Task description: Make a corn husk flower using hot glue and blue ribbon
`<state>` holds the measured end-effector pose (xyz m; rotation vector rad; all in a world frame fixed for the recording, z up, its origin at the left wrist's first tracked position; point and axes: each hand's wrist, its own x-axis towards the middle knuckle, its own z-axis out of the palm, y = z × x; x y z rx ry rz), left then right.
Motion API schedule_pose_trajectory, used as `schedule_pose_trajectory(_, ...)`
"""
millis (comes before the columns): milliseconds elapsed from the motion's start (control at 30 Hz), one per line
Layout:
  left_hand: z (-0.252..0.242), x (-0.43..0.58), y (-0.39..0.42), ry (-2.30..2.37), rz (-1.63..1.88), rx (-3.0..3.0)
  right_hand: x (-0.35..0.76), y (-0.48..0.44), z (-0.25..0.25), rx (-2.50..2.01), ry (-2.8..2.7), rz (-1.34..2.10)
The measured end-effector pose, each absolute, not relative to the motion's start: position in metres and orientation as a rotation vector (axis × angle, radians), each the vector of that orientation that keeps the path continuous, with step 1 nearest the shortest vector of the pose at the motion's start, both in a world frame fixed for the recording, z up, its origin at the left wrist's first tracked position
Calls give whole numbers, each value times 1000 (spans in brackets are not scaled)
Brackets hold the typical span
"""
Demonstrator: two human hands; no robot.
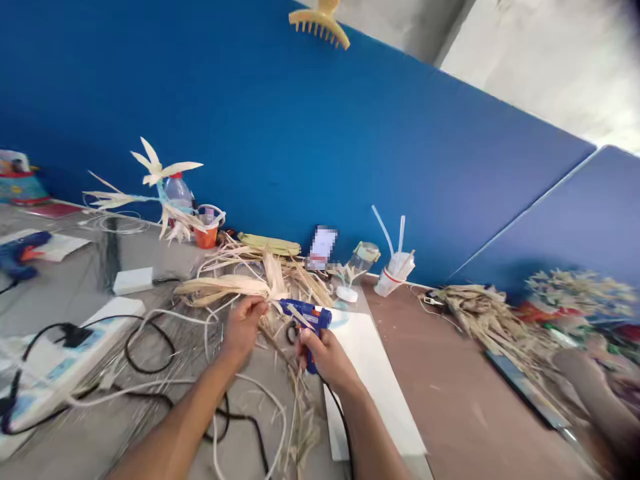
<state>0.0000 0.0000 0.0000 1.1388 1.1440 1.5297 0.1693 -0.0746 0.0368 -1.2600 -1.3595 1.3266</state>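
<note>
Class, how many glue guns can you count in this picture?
2. One blue glue gun is in the right hand at the centre; a second glue gun lies at the far left. Others may be hidden.

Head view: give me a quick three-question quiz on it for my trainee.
1. True or false: the right hand grips a blue glue gun.
2. The left hand pinches: A) a dried husk bundle, B) a paintbrush, C) a spoon.
3. Fill in: the clear cup of glue sticks stands by the ____ wall.

Key: 1 true; 2 A; 3 blue.
</note>
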Motion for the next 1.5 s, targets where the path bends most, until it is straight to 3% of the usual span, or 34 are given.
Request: schedule_pose_trajectory(1500, 4, 2, -3, 1050, 1549, 1164, 167, -80, 57, -1244, -1270, 1363)
